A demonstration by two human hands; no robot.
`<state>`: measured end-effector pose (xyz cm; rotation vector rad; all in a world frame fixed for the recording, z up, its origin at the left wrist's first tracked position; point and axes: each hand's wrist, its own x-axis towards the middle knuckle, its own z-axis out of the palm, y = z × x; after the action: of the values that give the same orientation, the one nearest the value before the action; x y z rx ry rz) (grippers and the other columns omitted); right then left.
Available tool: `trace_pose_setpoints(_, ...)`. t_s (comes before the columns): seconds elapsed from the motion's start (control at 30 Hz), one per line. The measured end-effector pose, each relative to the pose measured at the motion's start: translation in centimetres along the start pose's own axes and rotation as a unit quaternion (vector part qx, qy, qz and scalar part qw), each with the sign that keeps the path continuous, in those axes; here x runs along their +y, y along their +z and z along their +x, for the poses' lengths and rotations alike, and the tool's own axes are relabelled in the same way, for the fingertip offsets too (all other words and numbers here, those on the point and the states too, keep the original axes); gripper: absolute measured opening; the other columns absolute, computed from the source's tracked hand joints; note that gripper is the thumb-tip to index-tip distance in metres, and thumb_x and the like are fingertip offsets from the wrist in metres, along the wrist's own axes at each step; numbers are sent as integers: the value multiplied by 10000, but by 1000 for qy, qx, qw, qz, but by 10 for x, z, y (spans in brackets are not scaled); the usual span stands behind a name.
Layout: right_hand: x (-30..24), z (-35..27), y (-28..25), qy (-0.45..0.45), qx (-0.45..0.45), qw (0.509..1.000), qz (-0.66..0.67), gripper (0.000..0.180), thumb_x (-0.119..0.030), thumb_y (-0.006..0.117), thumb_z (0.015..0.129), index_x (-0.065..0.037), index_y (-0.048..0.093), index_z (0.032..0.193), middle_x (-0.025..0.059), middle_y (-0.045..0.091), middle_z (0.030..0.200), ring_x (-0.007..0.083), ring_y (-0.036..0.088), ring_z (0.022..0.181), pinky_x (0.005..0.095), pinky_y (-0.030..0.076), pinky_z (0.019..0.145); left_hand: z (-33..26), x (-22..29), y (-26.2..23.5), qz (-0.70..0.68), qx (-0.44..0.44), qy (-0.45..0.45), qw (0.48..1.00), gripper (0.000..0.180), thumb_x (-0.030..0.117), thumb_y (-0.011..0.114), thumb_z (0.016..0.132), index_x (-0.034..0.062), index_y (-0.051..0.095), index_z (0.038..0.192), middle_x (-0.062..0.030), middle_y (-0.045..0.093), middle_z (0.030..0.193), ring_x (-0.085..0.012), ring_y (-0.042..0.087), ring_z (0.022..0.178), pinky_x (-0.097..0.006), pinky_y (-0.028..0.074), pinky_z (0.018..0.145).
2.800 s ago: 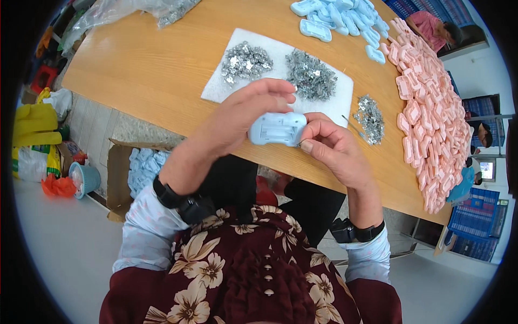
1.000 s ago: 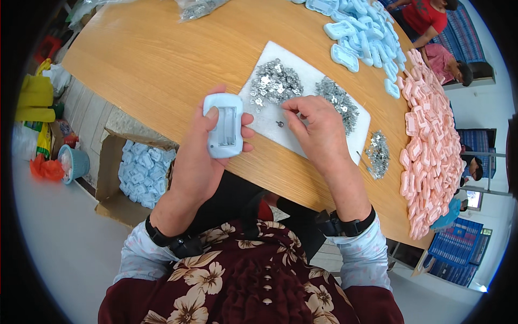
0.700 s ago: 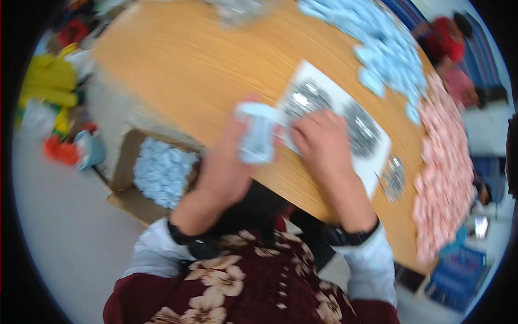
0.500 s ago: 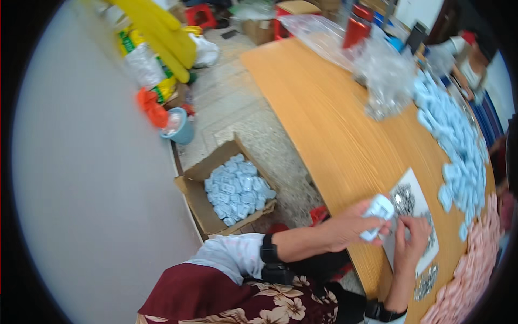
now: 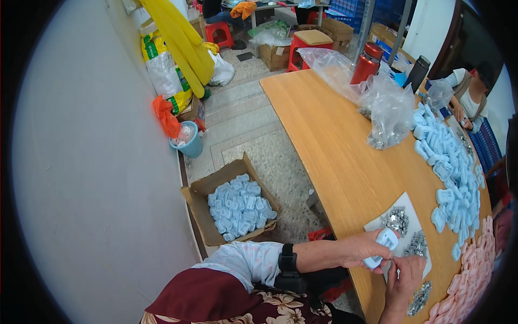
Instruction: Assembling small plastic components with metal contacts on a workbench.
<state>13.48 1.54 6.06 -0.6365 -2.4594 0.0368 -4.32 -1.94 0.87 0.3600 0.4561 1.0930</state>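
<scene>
My left hand (image 5: 362,250) grips a small light-blue plastic case (image 5: 381,245) over the near edge of the wooden table (image 5: 329,146). My right hand (image 5: 406,270) is just below it, fingertips pinched against the case's lower end; whether it holds a small metal part is hidden. Right behind the hands lies a white sheet (image 5: 406,208) with piles of small silver metal parts (image 5: 395,220). On the floor to my left stands an open cardboard box (image 5: 233,201) filled with the same light-blue cases.
Rows of blue cases (image 5: 450,167) and pink cases (image 5: 469,289) cover the table's right side. Clear bags of metal parts (image 5: 389,110), a red bottle (image 5: 366,63) and a dark bottle (image 5: 418,73) stand further back. Another person (image 5: 472,100) sits at the far right. A blue bucket (image 5: 189,143) and sacks line the wall.
The view has swung left, from straight down on the table to the floor, box and room. Both hands stay together on the blue case at the table edge.
</scene>
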Motion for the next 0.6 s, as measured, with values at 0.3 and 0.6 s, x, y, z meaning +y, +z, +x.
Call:
trace_pose_setpoints(0.3,2,-46,-17,392,24,873,291,55,-13,648,863,-14,598,884,25,573,838,110,528,760,242,423,699,21,-45,11,204,-14,181,962,486,17,591,838,88,446,1296,0,510,950,-94,539,843,-265,460,708)
trace_pose_setpoints(0.6,3,-35,-3,404,15,804,437,74,-85,629,927,-12,619,934,-36,585,851,52,508,810,212,425,743,-3,-20,7,73,29,55,995,391,302,482,1004,91,445,1331,-90,644,920,-190,665,793,-426,576,761)
